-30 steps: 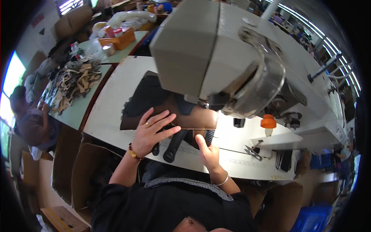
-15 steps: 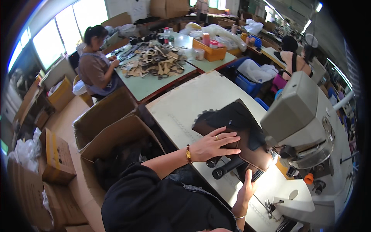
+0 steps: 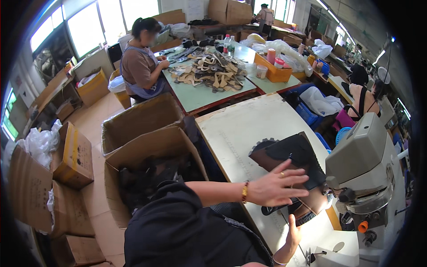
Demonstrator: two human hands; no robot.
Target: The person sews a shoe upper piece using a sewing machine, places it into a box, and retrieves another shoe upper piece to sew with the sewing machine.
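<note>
A black and dark brown leather piece (image 3: 289,149) with stitched seams and a scalloped strip along its far left edge lies on the white machine table (image 3: 235,129). Its right end reaches the needle area of a sewing machine (image 3: 360,151). My left hand (image 3: 278,187), fingers spread, is over the middle of the piece; whether it touches is unclear. At the near edge, beside a ribbed dark strip, is my right hand (image 3: 290,238), one digit stretched up against the piece. Its other fingers are hidden. A black loop (image 3: 268,210) shows below my left hand.
Thread snips (image 3: 308,256) lie by the machine's base. An open carton (image 3: 113,191) with dark scraps stands left of the table. Beyond, a green table (image 3: 191,95) bears piled cut pieces (image 3: 213,71), with a co-worker (image 3: 142,66) beside it. An orange bin (image 3: 278,73) holds jars.
The view has shifted, so the scene sits farther right and lower. My left hand's fingers now look lifted and spread wider; before, they lay flatter on the leather piece. My right hand stays at its near edge.
</note>
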